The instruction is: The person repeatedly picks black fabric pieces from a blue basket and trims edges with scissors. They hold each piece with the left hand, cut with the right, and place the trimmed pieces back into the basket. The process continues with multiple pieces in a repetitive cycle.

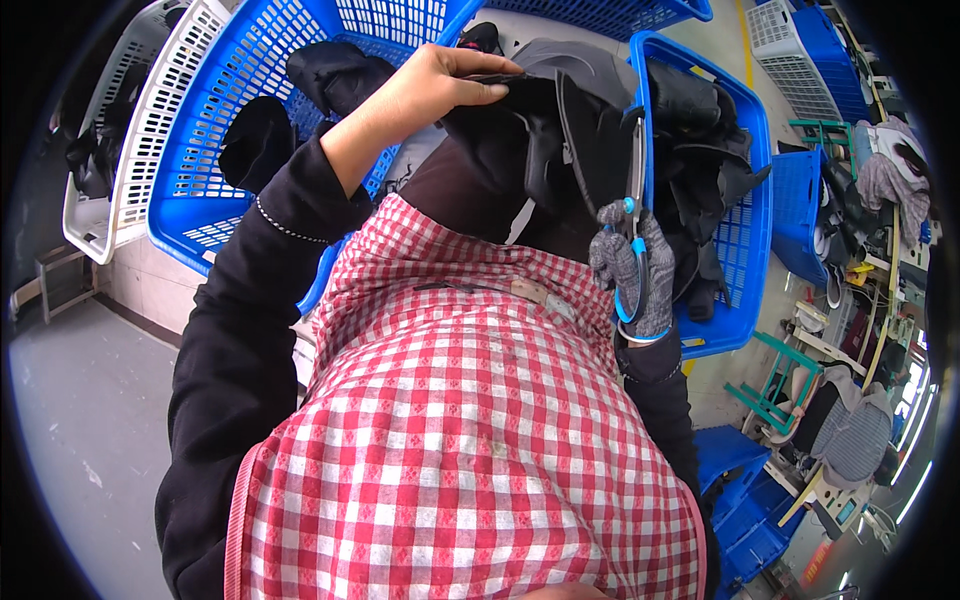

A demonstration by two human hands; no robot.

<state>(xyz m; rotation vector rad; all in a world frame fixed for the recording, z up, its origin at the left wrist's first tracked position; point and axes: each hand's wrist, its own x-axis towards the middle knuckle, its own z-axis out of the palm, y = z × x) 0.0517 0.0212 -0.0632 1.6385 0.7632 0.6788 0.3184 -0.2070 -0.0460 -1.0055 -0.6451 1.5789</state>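
Observation:
My bare left hand [440, 88] is closed on the upper edge of a black shoe upper [545, 150], pinching it between thumb and fingers. The limp upper hangs over my lap, its flaps spread toward the right. My right hand [655, 275], in a grey knitted glove, grips scissors [637, 180] with blue-trimmed handles. Their blades point up and away from me, close by the right side of the upper. Whether the blades touch it I cannot tell.
A blue basket [762, 215] of black pieces stands to my right. At the left are another blue basket [190, 185] with black pieces and a white basket [150, 165]. A red-and-white checked apron [470, 430] covers my lap. Green stools [775, 385] stand at the far right.

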